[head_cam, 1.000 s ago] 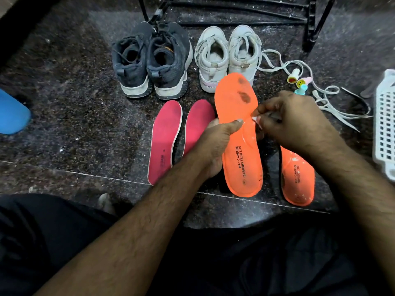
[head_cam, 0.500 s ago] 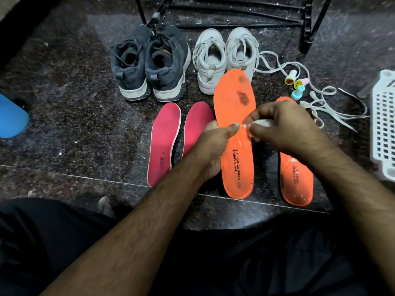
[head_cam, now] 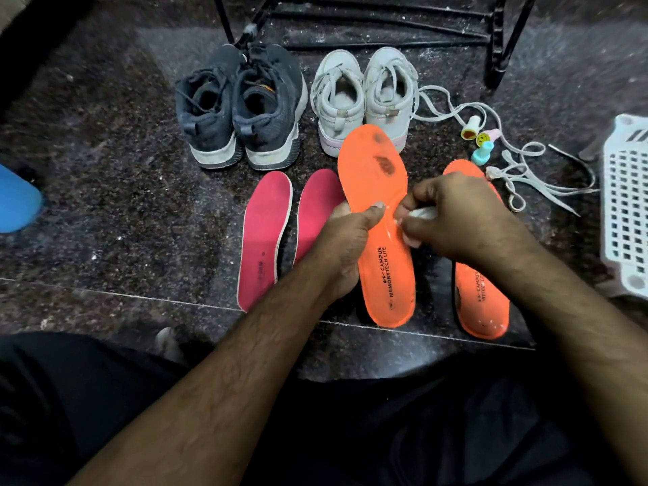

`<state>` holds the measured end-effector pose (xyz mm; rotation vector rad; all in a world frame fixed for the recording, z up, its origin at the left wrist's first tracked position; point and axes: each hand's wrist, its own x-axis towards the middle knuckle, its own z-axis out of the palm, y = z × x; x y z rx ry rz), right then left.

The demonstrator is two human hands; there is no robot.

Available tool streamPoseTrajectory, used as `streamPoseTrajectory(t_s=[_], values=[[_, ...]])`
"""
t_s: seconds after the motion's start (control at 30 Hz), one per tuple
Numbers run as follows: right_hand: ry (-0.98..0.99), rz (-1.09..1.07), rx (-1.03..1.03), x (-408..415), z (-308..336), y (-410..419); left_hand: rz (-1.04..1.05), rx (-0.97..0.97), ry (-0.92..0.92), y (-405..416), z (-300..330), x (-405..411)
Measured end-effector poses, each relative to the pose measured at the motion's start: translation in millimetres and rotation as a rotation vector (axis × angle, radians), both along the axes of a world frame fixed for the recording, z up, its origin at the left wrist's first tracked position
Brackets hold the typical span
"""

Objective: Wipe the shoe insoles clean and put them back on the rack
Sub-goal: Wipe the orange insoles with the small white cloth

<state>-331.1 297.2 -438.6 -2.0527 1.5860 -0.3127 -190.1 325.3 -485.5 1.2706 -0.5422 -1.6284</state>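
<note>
My left hand [head_cam: 345,240] grips an orange insole [head_cam: 377,191] by its left edge, thumb on top, holding it above the floor. Dark smudges mark its toe end. My right hand [head_cam: 456,219] pinches a small white wipe [head_cam: 422,213] against the middle of that insole. A second orange insole [head_cam: 482,296] lies on the floor to the right, partly hidden by my right wrist. Two pink insoles [head_cam: 264,236] lie side by side to the left. The black metal rack [head_cam: 385,15] stands at the far edge.
A dark pair of sneakers [head_cam: 242,107] and a white pair [head_cam: 364,96] stand before the rack. Loose white laces [head_cam: 519,170] and small coloured caps [head_cam: 482,142] lie at right, beside a white plastic basket [head_cam: 626,205]. A blue object [head_cam: 17,201] sits at far left.
My right hand with the wipe slid slightly down and left along the orange insole. My left hand keeps the same grip.
</note>
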Motion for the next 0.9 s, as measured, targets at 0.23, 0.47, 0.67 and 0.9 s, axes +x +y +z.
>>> streamPoseTrajectory(t_s=[0.23,0.47,0.67,0.9], values=[[-0.168,-0.163,-0.064,-3,4,-5,-0.071,-0.001,-0.004,3,3,-8],[0.029,-0.013,0.071,-3,0,1,-0.024,0.026,-0.056,3,-1,-4],[-0.075,-0.129,-0.057,-6,0,-2,-0.076,0.000,-0.009,5,0,-9],[-0.155,0.010,-0.034,-2,-1,-1,-0.010,0.008,0.008,3,2,-7]])
